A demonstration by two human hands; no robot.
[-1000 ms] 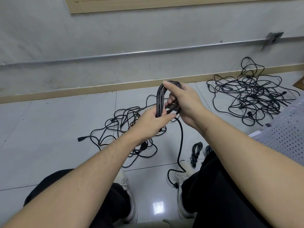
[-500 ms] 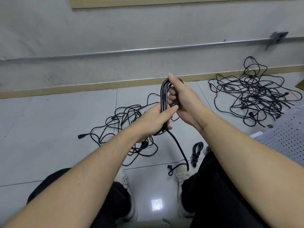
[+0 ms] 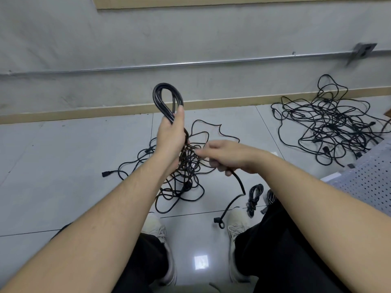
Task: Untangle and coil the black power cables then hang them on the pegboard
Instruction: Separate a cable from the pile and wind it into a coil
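Observation:
My left hand (image 3: 171,135) grips a coiled black power cable (image 3: 163,98) upright, its loop sticking up above my fist. My right hand (image 3: 227,156) holds the loose tail of that cable (image 3: 233,199), which hangs down to a plug (image 3: 219,222) near my right shoe. A tangled heap of black cables (image 3: 182,172) lies on the floor behind my hands. A second, larger tangle (image 3: 332,127) lies at the right by the wall. The perforated pegboard (image 3: 368,182) shows at the right edge.
Two small bundled cables (image 3: 254,196) lie on the tiles by my right knee. My shoes (image 3: 237,225) and dark trousers fill the bottom. A wall with a metal conduit (image 3: 190,64) and a wooden skirting runs behind the grey tiled floor.
My hands have parted: the left one lifted the coil up and to the left, and the right one let go of the coil and pulled the tail out to the right.

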